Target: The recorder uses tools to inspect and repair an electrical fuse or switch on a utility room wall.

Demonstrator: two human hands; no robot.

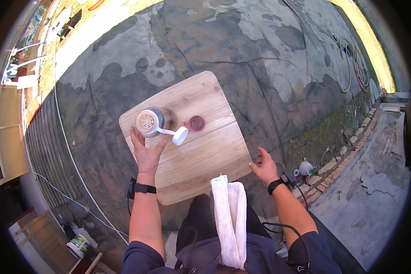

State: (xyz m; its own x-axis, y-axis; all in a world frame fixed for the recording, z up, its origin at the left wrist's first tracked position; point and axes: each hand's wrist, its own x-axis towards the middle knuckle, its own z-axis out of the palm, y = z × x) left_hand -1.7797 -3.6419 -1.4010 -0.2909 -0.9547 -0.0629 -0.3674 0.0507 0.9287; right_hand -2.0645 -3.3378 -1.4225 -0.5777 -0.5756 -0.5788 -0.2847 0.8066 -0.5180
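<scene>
On the left part of a small wooden table (201,157) stands a clear bottle (160,115) with a pale strainer (146,122) in its mouth. Its white flip cap (180,135) hangs out to the right on a strap. My left hand (146,155) is at the bottle's near side, thumb and fingers spread apart; whether the fingertips touch it I cannot tell. Just right of the cap sits a small red cup (196,123), its handle pointing left. By the table's right edge my right hand (265,168) holds nothing, fingers apart.
A white towel (229,219) hangs down my front. Dark sheeting (269,86) covers the ground around the table. To the right are a brick edging (326,180), a whitish round container (306,168) and coiled hoses (354,66). A patterned bucket (78,245) stands lower left.
</scene>
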